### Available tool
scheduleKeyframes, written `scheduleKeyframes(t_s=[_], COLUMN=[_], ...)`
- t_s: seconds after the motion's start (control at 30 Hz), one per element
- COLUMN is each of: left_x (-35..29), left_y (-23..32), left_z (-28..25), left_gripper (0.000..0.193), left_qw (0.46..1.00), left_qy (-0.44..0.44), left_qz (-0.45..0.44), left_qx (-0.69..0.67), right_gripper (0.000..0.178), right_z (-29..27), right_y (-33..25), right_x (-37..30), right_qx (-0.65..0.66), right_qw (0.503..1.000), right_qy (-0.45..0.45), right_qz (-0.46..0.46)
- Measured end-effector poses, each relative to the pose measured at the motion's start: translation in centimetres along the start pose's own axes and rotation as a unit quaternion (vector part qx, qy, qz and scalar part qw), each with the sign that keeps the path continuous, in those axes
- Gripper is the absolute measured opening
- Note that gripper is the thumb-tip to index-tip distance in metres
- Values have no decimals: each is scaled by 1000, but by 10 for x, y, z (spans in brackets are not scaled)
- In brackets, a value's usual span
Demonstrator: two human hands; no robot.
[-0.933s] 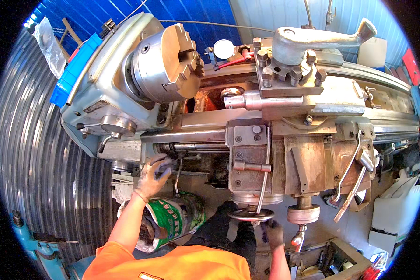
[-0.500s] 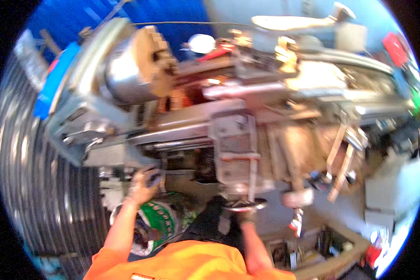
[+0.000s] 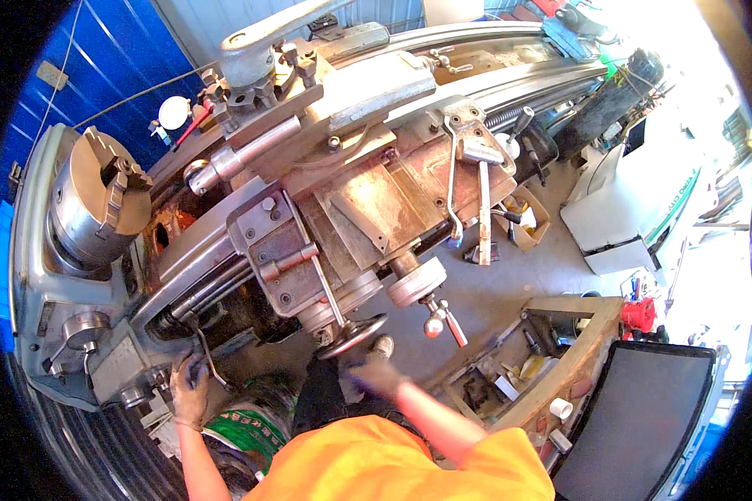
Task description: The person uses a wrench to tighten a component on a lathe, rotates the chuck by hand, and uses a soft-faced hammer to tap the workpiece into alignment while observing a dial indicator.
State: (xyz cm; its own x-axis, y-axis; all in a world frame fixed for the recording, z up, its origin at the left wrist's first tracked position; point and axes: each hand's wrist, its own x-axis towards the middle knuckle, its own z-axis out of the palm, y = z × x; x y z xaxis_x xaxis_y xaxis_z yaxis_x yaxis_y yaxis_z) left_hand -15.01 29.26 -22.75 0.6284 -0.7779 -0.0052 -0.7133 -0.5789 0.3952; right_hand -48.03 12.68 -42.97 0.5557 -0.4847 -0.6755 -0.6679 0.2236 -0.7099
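My left hand, its fingers dark-stained or gloved, is at the lower left of a metal lathe. Its fingers point up, slightly bent, close beside a thin bent lever; whether they touch it is unclear. Blurred by motion, my right hand is just below the handwheel of the lathe carriage, apart from its rim; its fingers cannot be made out. The carriage apron carries a long rod handle. To its right is a cross-slide crank with a ball and a grip.
At the left is the three-jaw chuck. The tool post holds a thick bar on the saddle. Below my left arm stands a green and white bucket or sack. A wooden tray and a dark panel lie at the right.
My view has swung rightward, so the lathe now appears slanted. My right hand has come away from the handwheel. My left hand shows lower, still near the lathe's lower left.
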Motion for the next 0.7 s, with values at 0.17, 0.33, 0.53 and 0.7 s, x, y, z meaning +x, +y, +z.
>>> scheduleKeyframes(t_s=[0.17,0.33,0.53,0.7], left_x=[-10,-24,-33,-17], left_y=[-17,-16,2,41], left_z=[15,11,-4,-45], left_gripper=[30,30,30,36], left_qw=[999,996,999,997], left_qy=[-3,30,18,50], left_qz=[11,-12,-35,-43], left_qx=[-39,-83,-31,-46], right_gripper=[46,59,44,80], right_z=[-82,-156,-340,-368], right_y=[-7,-130,-148,-160], right_x=[-48,-144,-74,-33], right_qx=[-217,-94,-179,-341], right_qw=[968,978,796,863], right_qy=[78,-141,551,366], right_qz=[96,-122,-175,68])
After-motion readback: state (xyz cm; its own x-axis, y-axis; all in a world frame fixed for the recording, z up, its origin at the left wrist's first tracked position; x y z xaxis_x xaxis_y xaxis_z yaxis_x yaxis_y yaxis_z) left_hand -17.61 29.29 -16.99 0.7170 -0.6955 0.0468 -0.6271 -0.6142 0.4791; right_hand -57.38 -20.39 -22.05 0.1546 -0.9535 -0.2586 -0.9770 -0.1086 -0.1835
